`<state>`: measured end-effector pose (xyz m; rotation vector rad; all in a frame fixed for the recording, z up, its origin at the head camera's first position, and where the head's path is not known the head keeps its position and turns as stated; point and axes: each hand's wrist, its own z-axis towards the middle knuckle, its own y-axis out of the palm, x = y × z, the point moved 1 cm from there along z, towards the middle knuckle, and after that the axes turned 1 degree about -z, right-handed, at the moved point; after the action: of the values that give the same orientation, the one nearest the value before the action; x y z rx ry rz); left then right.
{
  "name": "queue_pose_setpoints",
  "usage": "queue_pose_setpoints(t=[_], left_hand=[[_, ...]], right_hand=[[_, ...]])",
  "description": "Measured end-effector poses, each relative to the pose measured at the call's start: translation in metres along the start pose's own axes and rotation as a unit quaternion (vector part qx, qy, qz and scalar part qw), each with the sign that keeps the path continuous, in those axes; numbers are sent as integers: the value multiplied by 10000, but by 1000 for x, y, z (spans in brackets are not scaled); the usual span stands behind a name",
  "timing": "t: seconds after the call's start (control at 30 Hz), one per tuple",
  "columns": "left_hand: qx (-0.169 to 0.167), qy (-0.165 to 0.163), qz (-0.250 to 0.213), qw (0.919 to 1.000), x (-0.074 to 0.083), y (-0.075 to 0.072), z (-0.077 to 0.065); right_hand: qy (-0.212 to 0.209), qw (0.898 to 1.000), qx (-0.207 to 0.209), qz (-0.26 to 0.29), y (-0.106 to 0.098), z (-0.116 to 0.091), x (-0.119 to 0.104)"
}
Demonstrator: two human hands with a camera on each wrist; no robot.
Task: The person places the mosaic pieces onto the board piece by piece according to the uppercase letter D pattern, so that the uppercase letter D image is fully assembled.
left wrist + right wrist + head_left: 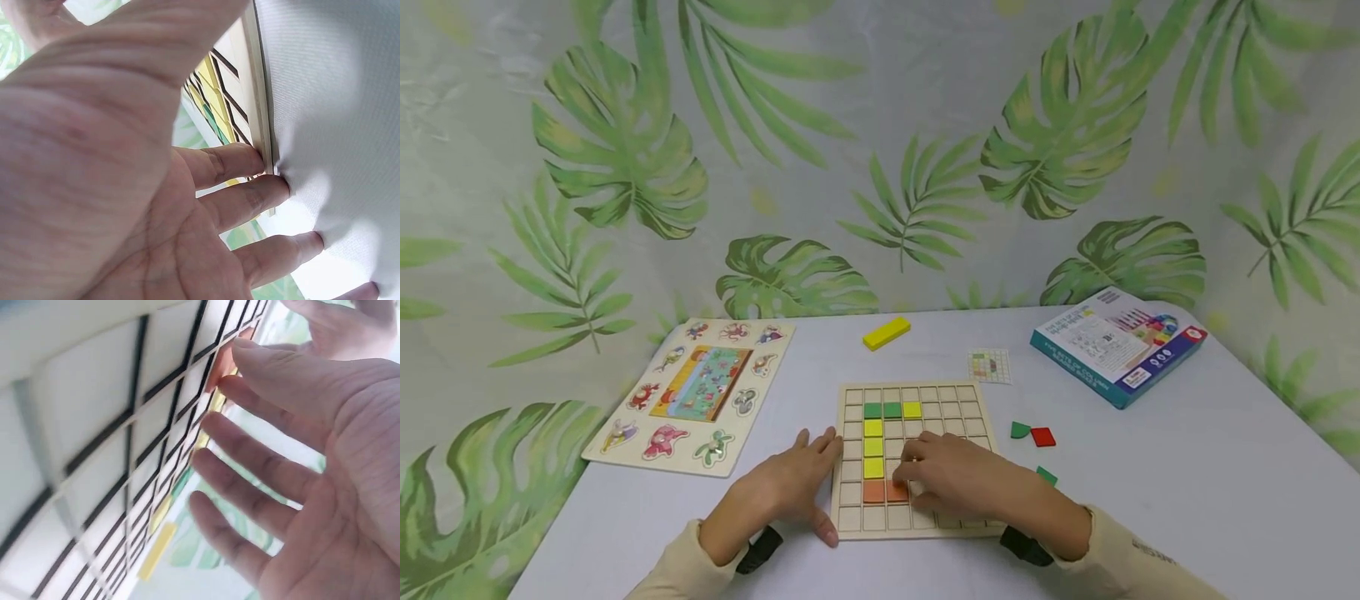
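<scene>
Beyond and left of the left hand (790, 482), a picture puzzle board (737, 425) lies on the worktop (820, 358). That hand is spread, fingers touching the left edge of the grid board (951, 410), which lies just to its right. Rightward from it, tiles fill cells: two green tiles (872, 411) farthest away, three yellow tiles (873, 447) in a column, two orange tiles (873, 492) nearest. Over the grid board, the right hand has its fingers spread, a fingertip at the right-hand orange tile. Right of this hand lie a green quarter-round piece (1020, 430), a red square (1042, 437) and, farther off, a box (1118, 346).
</scene>
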<state>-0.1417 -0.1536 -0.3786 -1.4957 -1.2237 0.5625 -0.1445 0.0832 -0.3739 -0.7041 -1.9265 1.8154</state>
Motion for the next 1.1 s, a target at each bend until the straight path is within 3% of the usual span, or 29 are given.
queue_pose_setpoints(t=[0.27, 0.43, 0.6, 0.8, 0.93, 1.1], left_hand=[[-88, -81, -47, 9999, 2, -1, -1], [-168, -64, -66, 9998, 3, 1, -2], [-60, -30, 42, 10000, 1, -1, -1], [-68, -43, -5, 10000, 0, -1, 1], [-21, 3, -33, 10000, 1, -2, 1], [-71, -25, -40, 10000, 1, -2, 1]], right_hand=[[70, 9984, 138, 541, -1, -32, 26], [601, 9946, 254, 804, -10, -47, 51], [1328, 9875, 115, 836, -23, -55, 74], [1717, 9815, -63, 849, -26, -63, 96], [1841, 9768, -160, 1079, -25, -71, 104], [1857, 9701, -423, 1508, -20, -92, 98]])
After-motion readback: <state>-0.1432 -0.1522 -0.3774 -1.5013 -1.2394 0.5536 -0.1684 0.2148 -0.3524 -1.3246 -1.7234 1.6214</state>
